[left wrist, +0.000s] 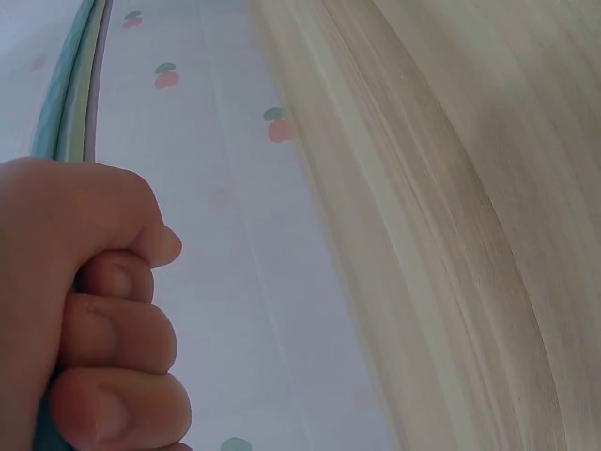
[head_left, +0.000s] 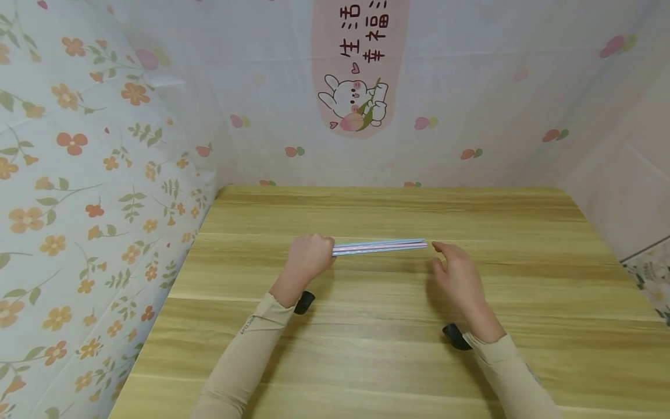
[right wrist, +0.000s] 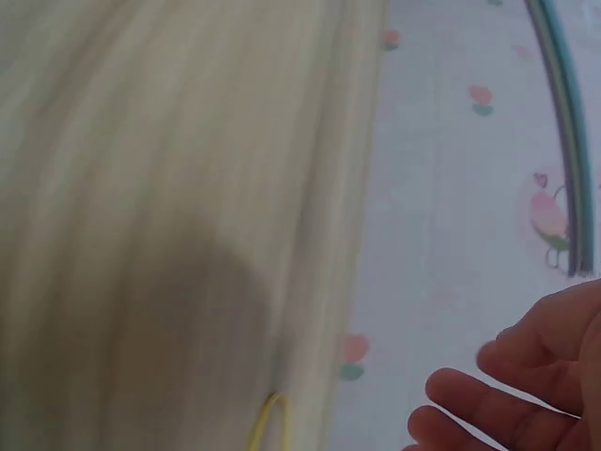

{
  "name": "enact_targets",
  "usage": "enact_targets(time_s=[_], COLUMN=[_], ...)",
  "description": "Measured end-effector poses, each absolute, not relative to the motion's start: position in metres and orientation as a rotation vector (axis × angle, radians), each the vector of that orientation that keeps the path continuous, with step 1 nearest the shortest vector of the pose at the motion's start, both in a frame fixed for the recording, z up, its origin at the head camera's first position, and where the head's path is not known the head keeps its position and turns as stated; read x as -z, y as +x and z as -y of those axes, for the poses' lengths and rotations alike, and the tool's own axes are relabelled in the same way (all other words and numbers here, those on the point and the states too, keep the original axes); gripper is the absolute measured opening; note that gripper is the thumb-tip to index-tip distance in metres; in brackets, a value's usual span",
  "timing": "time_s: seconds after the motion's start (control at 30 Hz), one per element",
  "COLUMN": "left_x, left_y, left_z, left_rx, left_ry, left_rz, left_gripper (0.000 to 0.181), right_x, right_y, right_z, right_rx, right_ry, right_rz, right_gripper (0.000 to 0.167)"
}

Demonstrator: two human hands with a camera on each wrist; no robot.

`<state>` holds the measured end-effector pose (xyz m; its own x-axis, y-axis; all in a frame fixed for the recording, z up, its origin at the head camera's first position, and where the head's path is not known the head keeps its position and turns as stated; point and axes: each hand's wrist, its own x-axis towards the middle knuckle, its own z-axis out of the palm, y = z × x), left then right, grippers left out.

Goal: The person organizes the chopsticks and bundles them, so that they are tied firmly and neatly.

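Observation:
My left hand point(head_left: 311, 256) grips a bundle of several thin, straw-like sticks point(head_left: 382, 247), pale blue and pink, by one end. They stick out to the right, nearly level, above the table. In the left wrist view the fingers curl tightly round the bundle point(left wrist: 70, 103), where blue, green and purple strips show; the held end is mostly hidden. Just beyond the sticks' free ends is my right hand point(head_left: 460, 276), its fingers loosely bent and holding nothing. A small gap separates its fingertips from the bundle point(right wrist: 573, 169) in the right wrist view.
A wood-grain table point(head_left: 366, 349) lies beneath both hands. Behind it hangs a printed cloth point(head_left: 251, 87), and a flowered cloth point(head_left: 68, 209) covers the left side. A thin yellow loop point(right wrist: 270, 413) shows low in the right wrist view.

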<state>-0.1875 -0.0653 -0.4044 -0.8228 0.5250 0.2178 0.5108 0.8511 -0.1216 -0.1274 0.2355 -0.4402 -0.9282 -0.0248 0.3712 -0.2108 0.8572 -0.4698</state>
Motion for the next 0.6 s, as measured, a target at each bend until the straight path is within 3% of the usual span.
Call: enact_targets(time_s=[0.27, 0.6], left_x=[0.402, 0.399], left_y=[-0.189, -0.189], left_z=[0.067, 0.069], left_rx=[-0.076, -0.05], left_ry=[-0.79, -0.779], left_rz=[2.834, 2.883], left_gripper=[0.031, 0.027], right_x=[0.454, 0.465], right_y=[-0.121, -0.116], right_z=[-0.251, -0.263], right_rx=[-0.593, -0.554], right_ry=[0.142, 0.15], right_rz=[2.636, 2.797], right_gripper=[0.013, 0.017])
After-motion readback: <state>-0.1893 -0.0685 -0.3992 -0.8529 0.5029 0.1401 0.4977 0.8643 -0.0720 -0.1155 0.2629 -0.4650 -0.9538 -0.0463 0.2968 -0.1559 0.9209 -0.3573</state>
